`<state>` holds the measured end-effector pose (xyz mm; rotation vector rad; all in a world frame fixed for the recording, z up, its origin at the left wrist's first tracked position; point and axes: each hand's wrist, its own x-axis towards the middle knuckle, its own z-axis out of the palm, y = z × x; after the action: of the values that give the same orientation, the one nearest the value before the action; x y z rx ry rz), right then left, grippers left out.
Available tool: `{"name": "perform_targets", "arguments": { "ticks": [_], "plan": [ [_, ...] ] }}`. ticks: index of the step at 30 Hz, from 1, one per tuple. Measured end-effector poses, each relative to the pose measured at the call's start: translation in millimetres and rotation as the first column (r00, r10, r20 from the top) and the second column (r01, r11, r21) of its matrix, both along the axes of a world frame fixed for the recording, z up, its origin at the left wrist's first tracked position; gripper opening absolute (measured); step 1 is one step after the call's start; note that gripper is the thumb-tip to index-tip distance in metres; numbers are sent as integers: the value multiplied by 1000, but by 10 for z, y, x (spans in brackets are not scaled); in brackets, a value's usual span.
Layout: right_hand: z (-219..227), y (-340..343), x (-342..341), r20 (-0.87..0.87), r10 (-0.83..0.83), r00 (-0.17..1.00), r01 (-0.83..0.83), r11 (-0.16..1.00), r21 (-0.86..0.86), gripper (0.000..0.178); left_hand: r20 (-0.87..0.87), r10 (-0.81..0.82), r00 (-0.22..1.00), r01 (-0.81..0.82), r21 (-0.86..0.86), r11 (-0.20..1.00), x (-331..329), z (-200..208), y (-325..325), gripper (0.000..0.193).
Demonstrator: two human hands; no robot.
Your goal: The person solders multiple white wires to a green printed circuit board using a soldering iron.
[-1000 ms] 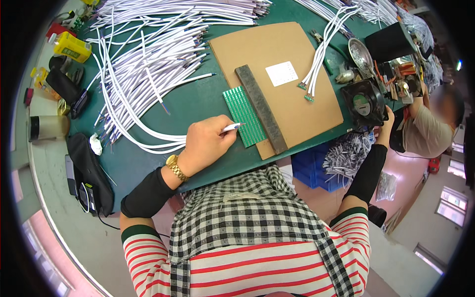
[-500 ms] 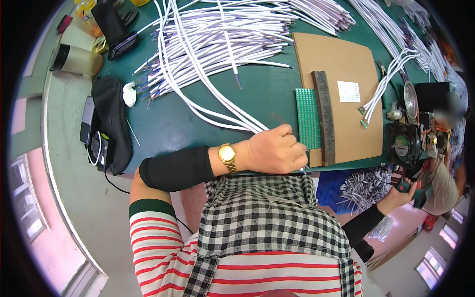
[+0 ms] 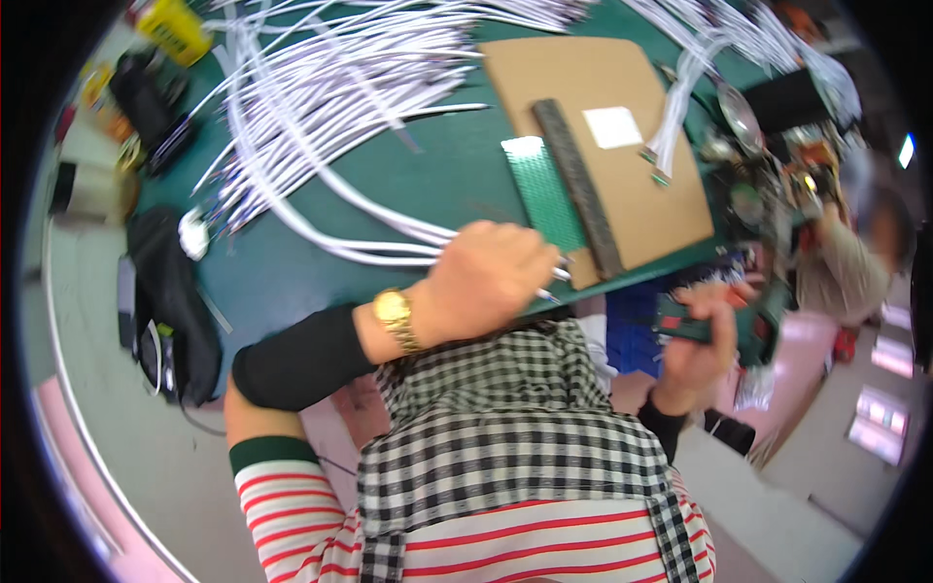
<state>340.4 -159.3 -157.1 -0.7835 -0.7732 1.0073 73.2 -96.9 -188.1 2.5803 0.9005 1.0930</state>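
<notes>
My left hand (image 3: 486,277), with a gold watch at the wrist, is closed around several white cables (image 3: 374,245) near the table's front edge. Their short ends stick out past the fingers on the right. In my right hand (image 3: 698,350) is a dark green handheld power tool (image 3: 743,330) with red parts, held to the right of the apron and beyond the table edge. Motion blur hides its exact kind. Just right of my left hand, a green circuit board panel (image 3: 546,194) lies against a dark bar (image 3: 580,194) on a cardboard sheet (image 3: 656,219).
A large pile of white cables (image 3: 340,97) covers the back left of the table. Finished-looking cables with small green boards (image 3: 661,160) lie on the cardboard. At left are a black pouch (image 3: 180,282) and a jar (image 3: 97,189). Another person (image 3: 846,257) sits at far right.
My right hand has brought the power tool inward from the far right, toward the left hand. The view has shifted and tilted; my left hand still grips the cables.
</notes>
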Motion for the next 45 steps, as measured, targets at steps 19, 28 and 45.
{"name": "perform_targets", "arguments": {
  "ticks": [19, 28, 45],
  "plan": [
    [-42, 72, -921, 203, 273, 940, -236, 953, -187, 38, 300, 77, 951, 95, -518, 850, 123, 192, -296, 10],
    [-157, -7, -959, 253, 263, 931, -247, 964, -93, 27, 410, 93, 907, 173, -565, 807, 146, 175, -387, 12],
    [-296, -464, -444, 86, 400, 913, -355, 879, -318, 26, -93, 97, 991, -126, -397, 909, 37, 1, 89, 17]
  ]
}}
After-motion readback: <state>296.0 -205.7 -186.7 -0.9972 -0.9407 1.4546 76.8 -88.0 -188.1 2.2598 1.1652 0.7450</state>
